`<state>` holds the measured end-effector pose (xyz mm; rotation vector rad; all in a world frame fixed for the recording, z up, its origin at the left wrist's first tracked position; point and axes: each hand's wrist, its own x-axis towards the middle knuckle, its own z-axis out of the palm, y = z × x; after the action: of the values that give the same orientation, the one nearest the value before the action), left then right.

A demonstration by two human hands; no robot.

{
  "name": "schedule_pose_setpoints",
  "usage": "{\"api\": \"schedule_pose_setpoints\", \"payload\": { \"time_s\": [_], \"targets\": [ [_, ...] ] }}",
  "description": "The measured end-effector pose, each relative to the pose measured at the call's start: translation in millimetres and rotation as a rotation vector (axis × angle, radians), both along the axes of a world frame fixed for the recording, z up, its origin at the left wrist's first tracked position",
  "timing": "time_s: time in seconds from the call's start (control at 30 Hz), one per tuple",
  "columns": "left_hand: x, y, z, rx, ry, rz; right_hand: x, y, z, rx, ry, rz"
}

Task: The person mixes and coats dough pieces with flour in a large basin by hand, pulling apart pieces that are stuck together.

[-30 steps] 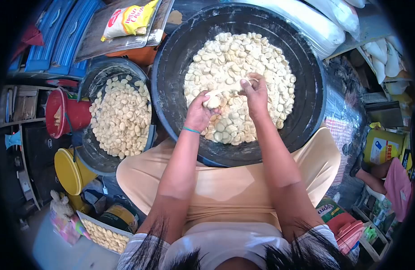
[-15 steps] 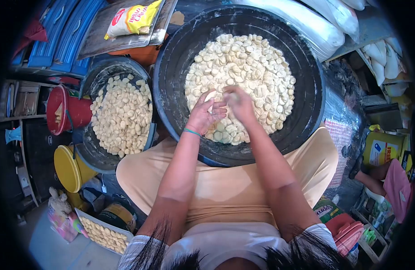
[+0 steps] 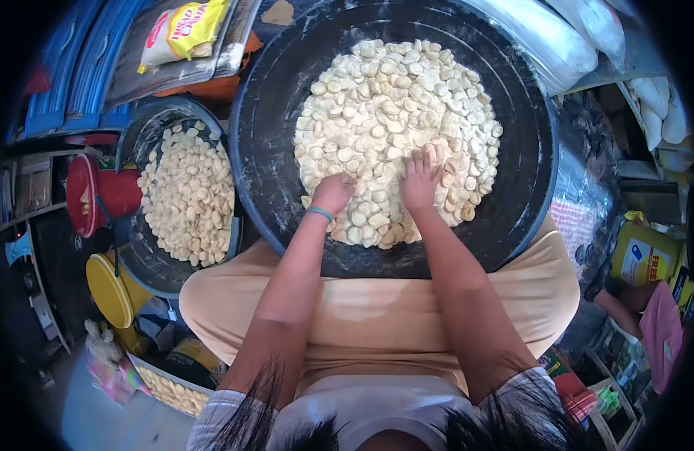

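Observation:
A wide black tub (image 3: 275, 56) in front of my lap holds a broad heap of pale, round, flattened dough pieces (image 3: 396, 98) dusted with flour. On the heap's near left side, my left hand (image 3: 334, 194), with a green band at the wrist, has its fingers curled in. What lies inside that curl is hidden. Palm down, my right hand (image 3: 422, 182) rests on the dough pieces right of the middle, its fingers spread and dusty with flour.
A smaller tub (image 3: 140, 120) with more dough pieces stands at left, beside a red bucket (image 3: 110, 192) and a yellow bucket (image 3: 114, 289). A bread crumb bag (image 3: 183, 34) lies on trays behind. Another person's leg (image 3: 621, 308) shows at right.
Both hands, raised and close together over the heap before, have parted and come down onto the dough pieces. The pale piece visible at my left fingers no longer shows there.

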<state>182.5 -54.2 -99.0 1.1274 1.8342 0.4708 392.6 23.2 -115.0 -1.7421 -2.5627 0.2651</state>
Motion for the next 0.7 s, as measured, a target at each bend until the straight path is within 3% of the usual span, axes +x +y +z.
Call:
{"api": "schedule_pose_setpoints", "payload": {
  "time_s": [0.1,0.13,0.23,0.27,0.37,0.4,0.5,0.6,0.63,0.7],
  "targets": [
    [29.3,29.3,-11.5,0.162,0.084,-0.114,18.1,-3.5,-4.6,-0.171,0.097,0.042],
    [41.2,37.9,-17.6,0.227,0.081,-0.198,28.5,-3.5,-4.4,0.048,0.229,0.150],
    [81.1,46.1,-11.7,0.335,0.320,-0.180,44.7,19.6,-7.6,-0.416,0.857,-0.337],
    [88.4,48.8,-9.4,0.279,0.384,-0.163,39.7,29.2,31.2,-0.575,1.089,-0.411],
    [86.6,56.0,-27.3,0.218,0.443,-0.161,55.1,49.1,51.7,-0.763,0.679,-0.113],
    [78.3,55.5,-37.8,0.284,0.320,-0.085,56.9,47.8,50.3,-0.627,0.640,-0.005],
    [50.9,46.6,-50.3,0.308,-0.101,0.510,49.7,33.7,17.6,-0.326,0.558,0.114],
    [23.8,37.1,-6.3,0.218,-0.595,0.803,26.8,6.4,11.4,-0.059,0.297,0.142],
    [19.7,34.5,1.5,0.149,-0.647,0.795,24.5,0.1,5.1,0.043,0.226,0.165],
    [13.7,33.0,12.7,0.015,-0.757,0.774,31.6,1.8,-2.9,-0.023,0.225,0.159]
  ]
}}
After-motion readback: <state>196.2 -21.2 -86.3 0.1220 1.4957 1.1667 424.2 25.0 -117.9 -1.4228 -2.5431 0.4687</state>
